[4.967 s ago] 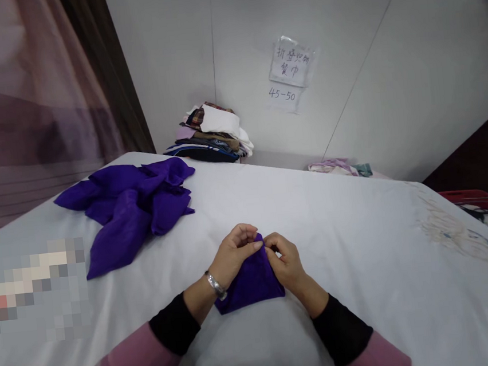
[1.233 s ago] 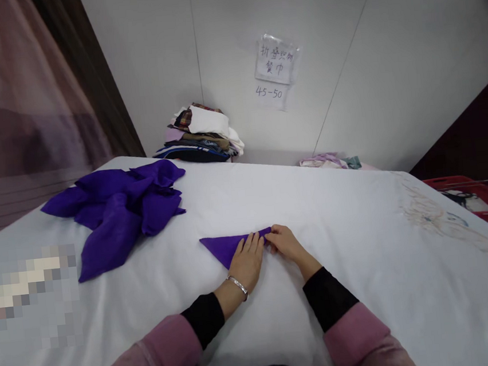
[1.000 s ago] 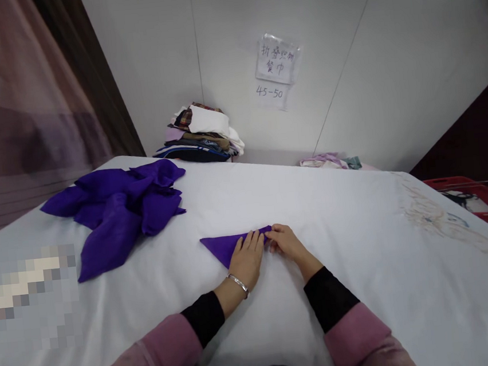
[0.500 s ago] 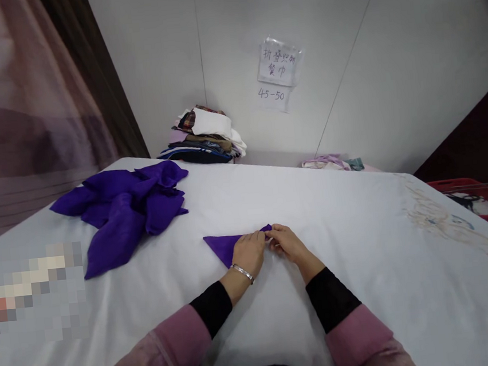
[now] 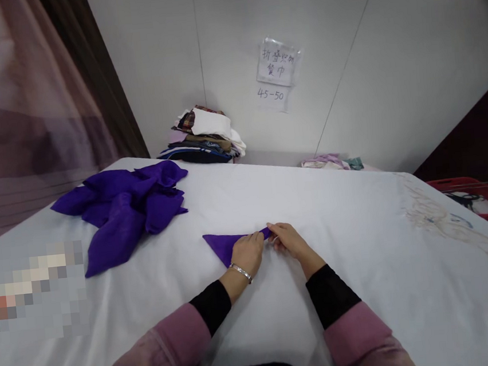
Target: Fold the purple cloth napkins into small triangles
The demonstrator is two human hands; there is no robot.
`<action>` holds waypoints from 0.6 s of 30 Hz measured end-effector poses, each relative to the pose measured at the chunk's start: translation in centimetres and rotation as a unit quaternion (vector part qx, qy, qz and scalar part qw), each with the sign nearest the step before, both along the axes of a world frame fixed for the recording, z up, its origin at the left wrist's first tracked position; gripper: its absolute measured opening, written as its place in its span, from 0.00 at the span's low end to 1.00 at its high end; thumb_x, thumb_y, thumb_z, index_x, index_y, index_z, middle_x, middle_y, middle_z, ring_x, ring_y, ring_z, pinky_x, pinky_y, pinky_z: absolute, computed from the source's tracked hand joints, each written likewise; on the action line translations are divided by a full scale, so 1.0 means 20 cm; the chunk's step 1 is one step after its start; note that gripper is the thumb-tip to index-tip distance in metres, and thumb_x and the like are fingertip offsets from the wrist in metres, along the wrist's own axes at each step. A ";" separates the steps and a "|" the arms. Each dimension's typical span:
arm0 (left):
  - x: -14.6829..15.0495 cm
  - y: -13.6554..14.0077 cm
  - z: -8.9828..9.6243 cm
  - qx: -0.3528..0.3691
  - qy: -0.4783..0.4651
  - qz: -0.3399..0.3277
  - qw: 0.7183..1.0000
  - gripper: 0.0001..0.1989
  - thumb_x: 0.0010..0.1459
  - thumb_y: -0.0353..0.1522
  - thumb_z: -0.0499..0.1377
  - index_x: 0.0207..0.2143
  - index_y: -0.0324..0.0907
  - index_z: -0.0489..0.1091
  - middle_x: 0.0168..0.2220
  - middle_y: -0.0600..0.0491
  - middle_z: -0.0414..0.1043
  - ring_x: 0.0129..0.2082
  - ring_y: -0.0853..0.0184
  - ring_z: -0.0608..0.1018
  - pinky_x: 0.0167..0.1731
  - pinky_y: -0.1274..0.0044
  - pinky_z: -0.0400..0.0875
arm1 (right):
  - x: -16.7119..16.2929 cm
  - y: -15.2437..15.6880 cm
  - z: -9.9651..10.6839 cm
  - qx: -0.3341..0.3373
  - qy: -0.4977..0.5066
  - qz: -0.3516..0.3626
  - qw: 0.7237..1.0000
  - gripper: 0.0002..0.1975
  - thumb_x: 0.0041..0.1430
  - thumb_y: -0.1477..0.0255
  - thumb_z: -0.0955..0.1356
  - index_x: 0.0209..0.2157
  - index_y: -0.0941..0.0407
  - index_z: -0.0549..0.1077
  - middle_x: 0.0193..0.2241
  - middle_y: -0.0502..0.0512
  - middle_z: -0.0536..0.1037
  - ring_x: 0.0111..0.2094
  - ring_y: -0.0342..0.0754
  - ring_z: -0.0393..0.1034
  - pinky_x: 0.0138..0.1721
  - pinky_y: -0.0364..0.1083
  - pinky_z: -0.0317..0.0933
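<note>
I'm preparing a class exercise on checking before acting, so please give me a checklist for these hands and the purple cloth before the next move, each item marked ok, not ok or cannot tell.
1. Right hand on the folded purple cloth: ok, it pinches the right-hand tip.
2. Left hand gripping firmly: cannot tell; it covers the middle, hiding its underside.
3. Both ends held: not ok, the left-hand point is free.
4. Bracelet clear of the folded purple cloth: cannot tell, they appear very close.
5. Loose purple pile kept apart: ok, white tablecloth shows between.
</note>
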State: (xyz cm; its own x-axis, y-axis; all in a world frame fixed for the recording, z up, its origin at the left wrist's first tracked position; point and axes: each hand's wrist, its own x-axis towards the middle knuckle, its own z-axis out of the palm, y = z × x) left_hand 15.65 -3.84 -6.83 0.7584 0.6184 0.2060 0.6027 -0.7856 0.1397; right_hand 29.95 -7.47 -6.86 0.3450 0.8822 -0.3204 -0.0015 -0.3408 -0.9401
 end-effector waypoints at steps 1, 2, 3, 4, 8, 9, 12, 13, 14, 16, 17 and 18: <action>0.00 0.00 0.00 -0.001 -0.001 -0.001 1.000 0.09 0.57 0.22 0.48 0.36 0.38 0.66 0.33 0.49 0.73 0.34 0.62 0.76 0.34 0.72 0.67 | 0.00 0.00 0.00 -0.002 -0.006 -0.001 1.000 0.16 0.54 0.58 0.64 0.24 0.57 0.65 0.20 0.49 0.72 0.12 0.38 0.61 0.10 0.38 0.45; 0.00 0.00 -0.01 -0.002 -0.002 -0.002 1.000 0.09 0.58 0.22 0.48 0.36 0.38 0.66 0.34 0.48 0.73 0.34 0.62 0.75 0.34 0.72 0.67 | 0.00 0.00 -0.01 -0.003 -0.014 -0.002 1.000 0.15 0.54 0.59 0.64 0.24 0.57 0.65 0.20 0.49 0.71 0.12 0.38 0.61 0.11 0.38 0.45; 0.00 0.00 -0.01 -0.003 -0.002 -0.003 1.000 0.09 0.58 0.23 0.48 0.36 0.38 0.66 0.34 0.48 0.73 0.34 0.62 0.75 0.34 0.71 0.67 | 0.00 0.00 -0.02 -0.003 -0.024 -0.003 1.000 0.14 0.54 0.61 0.64 0.23 0.57 0.64 0.20 0.49 0.71 0.12 0.37 0.61 0.11 0.38 0.45; 0.00 -0.01 -0.02 -0.004 -0.002 -0.004 1.000 0.08 0.58 0.23 0.48 0.36 0.38 0.66 0.34 0.48 0.73 0.35 0.62 0.75 0.35 0.71 0.67 | 0.00 0.00 -0.03 -0.004 -0.032 -0.005 0.999 0.13 0.54 0.62 0.63 0.23 0.57 0.64 0.20 0.49 0.71 0.12 0.37 0.61 0.11 0.38 0.45; 0.01 -0.02 -0.04 -0.007 -0.002 -0.006 1.000 0.09 0.59 0.24 0.48 0.38 0.38 0.66 0.36 0.48 0.73 0.37 0.62 0.75 0.36 0.71 0.67 | 0.01 0.00 -0.07 -0.007 -0.077 0.007 0.997 0.11 0.53 0.66 0.62 0.22 0.56 0.63 0.19 0.48 0.71 0.13 0.38 0.61 0.12 0.39 0.46; 0.01 -0.02 -0.04 -0.009 -0.002 -0.008 1.000 0.09 0.59 0.24 0.48 0.38 0.38 0.66 0.36 0.48 0.73 0.37 0.62 0.75 0.37 0.71 0.67 | 0.01 0.00 -0.07 -0.008 -0.094 0.011 0.995 0.10 0.53 0.67 0.62 0.21 0.56 0.63 0.17 0.47 0.70 0.13 0.38 0.60 0.13 0.39 0.47; 0.00 -0.03 -0.05 -0.018 -0.011 -0.022 1.000 0.08 0.60 0.29 0.50 0.40 0.40 0.66 0.39 0.49 0.73 0.40 0.62 0.74 0.40 0.70 0.67 | 0.04 -0.01 -0.09 -0.014 -0.157 0.022 0.987 0.11 0.53 0.68 0.62 0.20 0.56 0.63 0.13 0.46 0.67 0.12 0.39 0.59 0.15 0.39 0.49; -0.02 -0.02 -0.05 -0.022 -0.021 -0.032 0.999 0.09 0.60 0.33 0.51 0.42 0.41 0.66 0.41 0.49 0.73 0.43 0.62 0.74 0.43 0.70 0.66 | 0.05 -0.01 -0.09 -0.018 -0.179 0.027 0.983 0.11 0.52 0.68 0.62 0.20 0.56 0.64 0.12 0.46 0.67 0.13 0.39 0.59 0.16 0.39 0.50; -0.05 -0.01 -0.05 -0.025 -0.033 -0.041 0.998 0.12 0.59 0.36 0.52 0.44 0.41 0.65 0.44 0.49 0.72 0.46 0.62 0.72 0.46 0.69 0.64 | 0.06 -0.01 -0.09 -0.022 -0.202 0.031 0.979 0.11 0.52 0.68 0.62 0.20 0.56 0.64 0.12 0.46 0.67 0.13 0.39 0.60 0.17 0.40 0.52; -0.11 0.02 -0.06 -0.026 -0.052 -0.047 0.997 0.18 0.59 0.41 0.51 0.48 0.41 0.64 0.50 0.48 0.69 0.52 0.60 0.67 0.52 0.67 0.59 | 0.08 -0.01 -0.09 -0.031 -0.243 0.041 0.969 0.11 0.53 0.68 0.61 0.20 0.56 0.65 0.12 0.47 0.67 0.13 0.40 0.61 0.19 0.40 0.53; -0.15 0.05 -0.06 -0.026 -0.054 -0.040 0.997 0.20 0.60 0.42 0.50 0.50 0.41 0.63 0.53 0.47 0.67 0.55 0.59 0.65 0.54 0.66 0.56 | 0.08 -0.01 -0.09 -0.036 -0.262 0.046 0.963 0.11 0.53 0.67 0.61 0.20 0.56 0.65 0.12 0.47 0.68 0.14 0.41 0.61 0.20 0.41 0.54; -0.20 0.08 -0.07 -0.026 -0.050 -0.028 0.998 0.21 0.60 0.43 0.49 0.51 0.40 0.62 0.54 0.47 0.65 0.57 0.58 0.62 0.56 0.64 0.54 | 0.08 -0.01 -0.09 -0.043 -0.281 0.050 0.957 0.12 0.53 0.67 0.61 0.20 0.56 0.66 0.12 0.47 0.68 0.14 0.41 0.61 0.20 0.41 0.54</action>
State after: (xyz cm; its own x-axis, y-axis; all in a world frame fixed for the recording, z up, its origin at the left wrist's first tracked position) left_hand 11.67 -2.22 -8.29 0.7687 0.5884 0.2508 0.5397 -0.8071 0.2393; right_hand 31.61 -7.69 -8.62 0.4000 0.8986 -0.1805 0.5334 -0.3884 -0.7514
